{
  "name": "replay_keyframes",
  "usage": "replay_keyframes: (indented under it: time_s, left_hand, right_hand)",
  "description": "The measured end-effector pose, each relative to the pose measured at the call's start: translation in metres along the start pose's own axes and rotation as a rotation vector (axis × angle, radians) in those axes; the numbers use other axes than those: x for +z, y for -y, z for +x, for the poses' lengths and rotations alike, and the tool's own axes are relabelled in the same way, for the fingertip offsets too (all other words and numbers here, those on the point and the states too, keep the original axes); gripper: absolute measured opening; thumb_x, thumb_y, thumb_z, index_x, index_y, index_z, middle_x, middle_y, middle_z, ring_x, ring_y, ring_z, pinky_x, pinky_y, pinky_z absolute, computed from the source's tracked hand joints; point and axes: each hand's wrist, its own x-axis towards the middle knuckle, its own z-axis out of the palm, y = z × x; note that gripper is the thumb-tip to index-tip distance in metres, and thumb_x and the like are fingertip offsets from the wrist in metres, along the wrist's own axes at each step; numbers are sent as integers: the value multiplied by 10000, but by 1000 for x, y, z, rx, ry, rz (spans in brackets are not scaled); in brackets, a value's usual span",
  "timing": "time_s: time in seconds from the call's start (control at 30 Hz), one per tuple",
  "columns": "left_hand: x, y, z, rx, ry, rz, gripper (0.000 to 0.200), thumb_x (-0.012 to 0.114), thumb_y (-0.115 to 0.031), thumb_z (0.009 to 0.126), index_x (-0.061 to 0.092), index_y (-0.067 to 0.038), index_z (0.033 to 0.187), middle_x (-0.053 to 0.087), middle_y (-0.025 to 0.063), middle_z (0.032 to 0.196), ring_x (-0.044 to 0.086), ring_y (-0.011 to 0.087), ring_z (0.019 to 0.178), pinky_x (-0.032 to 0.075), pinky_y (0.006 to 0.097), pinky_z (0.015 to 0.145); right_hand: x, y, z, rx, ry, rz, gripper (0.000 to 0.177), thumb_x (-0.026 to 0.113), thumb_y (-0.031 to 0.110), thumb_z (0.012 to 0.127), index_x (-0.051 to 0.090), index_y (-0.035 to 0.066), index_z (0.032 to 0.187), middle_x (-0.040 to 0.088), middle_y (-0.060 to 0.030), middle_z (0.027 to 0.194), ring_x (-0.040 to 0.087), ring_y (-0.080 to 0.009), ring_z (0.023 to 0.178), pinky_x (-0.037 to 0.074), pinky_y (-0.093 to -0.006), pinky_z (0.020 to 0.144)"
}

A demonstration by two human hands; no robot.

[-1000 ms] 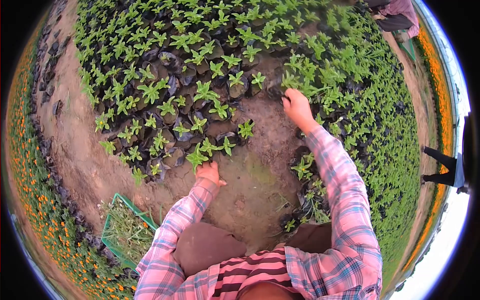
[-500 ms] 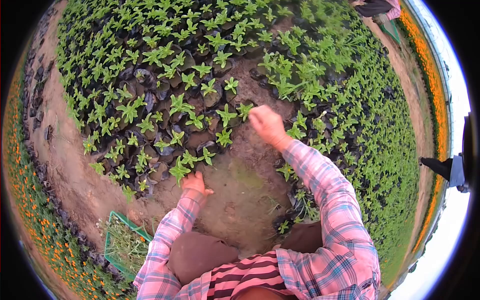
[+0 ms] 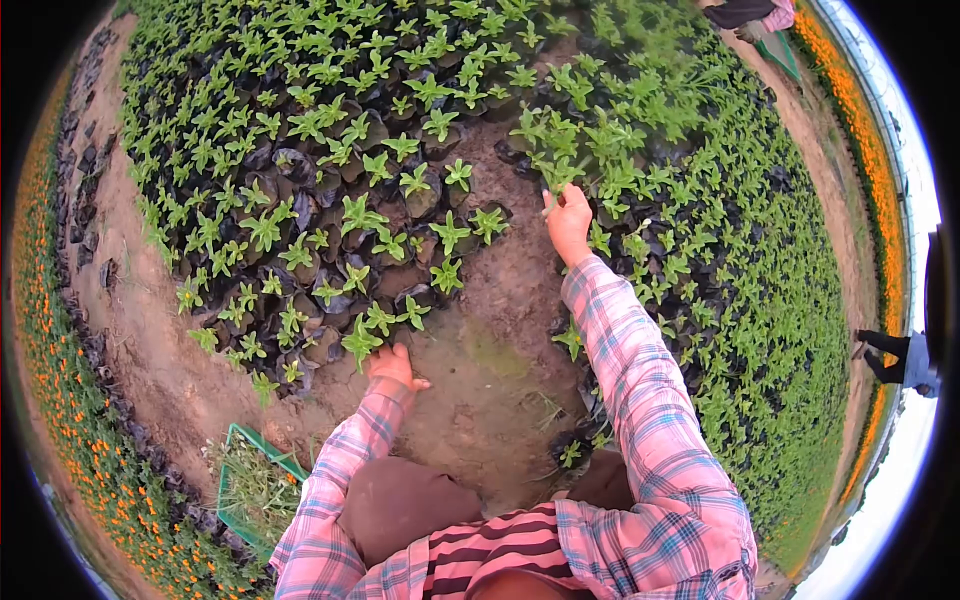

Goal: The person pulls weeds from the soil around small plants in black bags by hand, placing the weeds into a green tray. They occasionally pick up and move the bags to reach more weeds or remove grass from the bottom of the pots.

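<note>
My left hand [image 3: 393,368] is planted on the damp soil, thumb spread to the side. Its fingertips reach under the leaves of a seedling [image 3: 361,341] at the near edge of the left block of potted plants. Farther out, my right hand [image 3: 569,226] is closed at the edge of the right block. Its fingers pinch the lower part of a leafy green plant [image 3: 560,172]; the exact spot of the grip is partly hidden. Black plastic grow bags [image 3: 293,163] surround the seedlings.
A green crate [image 3: 232,518] of pulled greenery stands at my left. Bare soil [image 3: 480,400] lies between my knees and the rows. Orange flowers [image 3: 100,470] line the left side. Another person [image 3: 750,15] crouches at the top right; a walking person [image 3: 900,358] is at far right.
My right hand has moved right and slightly outward, from beside a left-block seedling to the leafy plant in the right block. My left hand stays in place. The walking person's legs have shifted.
</note>
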Motion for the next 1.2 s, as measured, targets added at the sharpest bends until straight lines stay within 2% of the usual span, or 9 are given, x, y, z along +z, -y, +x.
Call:
replay_keyframes:
  time_s: [0.37,0.43,0.5,0.6,0.7,0.8,1.0,1.13,1.2]
  left_hand:
    - [9,16,14,61,-46,-53,888,858,-447,593,421,-38,1249,472,223,1264,475,417,1164,423,441,982]
    - [21,36,28,185,242,-553,815,810,-449,680,405,-66,1276,511,186,1221,560,396,1060,481,457,916]
    - [8,16,-11,-68,488,-1636,736,732,-450,780,366,-143,1340,505,143,1241,600,360,1020,523,491,845]
    - [-2,-1,-44,219,856,-2061,651,686,-322,859,320,-226,1388,503,91,1263,584,328,1083,527,525,836]
    - [22,-9,-38,236,651,-1937,645,657,-181,885,296,-261,1414,482,72,1295,567,314,1117,507,532,872]
    - [29,-17,-34,366,530,-2152,616,608,-60,897,315,-241,1407,476,61,1300,545,305,1141,481,549,916]
    - [39,-6,-4,-75,147,-2542,426,646,-150,868,488,-192,1261,520,118,1264,499,334,1148,479,536,905]
    - [39,8,-9,51,528,-2755,529,675,-333,840,463,-159,1292,503,130,1272,470,386,1148,466,525,910]
    - [20,5,-27,244,781,-2671,629,621,-494,839,428,-148,1327,479,124,1296,456,379,1158,470,506,898]
  right_hand:
    - [-53,121,-132,326,649,399,234,654,179,892,576,-4,1014,594,-12,688,584,-86,513,408,-205,424]
    - [-52,128,-164,276,751,361,195,656,150,889,584,2,994,599,-16,723,583,-80,529,428,-216,438]
    - [-54,134,-196,167,853,340,183,655,140,887,588,5,990,595,-11,734,578,-68,538,437,-218,447]
    - [-55,137,-230,-128,927,284,172,663,83,839,599,29,989,611,-51,769,614,-139,583,486,-281,509]
    - [-63,150,-246,-500,874,45,150,602,4,707,546,61,833,580,-131,759,593,-349,698,493,-428,618]
    - [-73,146,-243,-582,922,-42,148,597,0,708,553,75,827,581,-117,756,596,-336,693,492,-419,603]
    - [-83,179,-224,-662,677,235,189,595,-32,706,597,84,855,616,-92,742,637,-270,685,509,-356,594]
    - [-88,193,-176,278,354,524,122,529,161,968,535,74,883,569,-1,686,561,-63,580,430,-191,491]
    - [-82,186,-156,273,121,640,130,492,151,978,535,78,880,568,2,683,536,-67,551,410,-193,478]
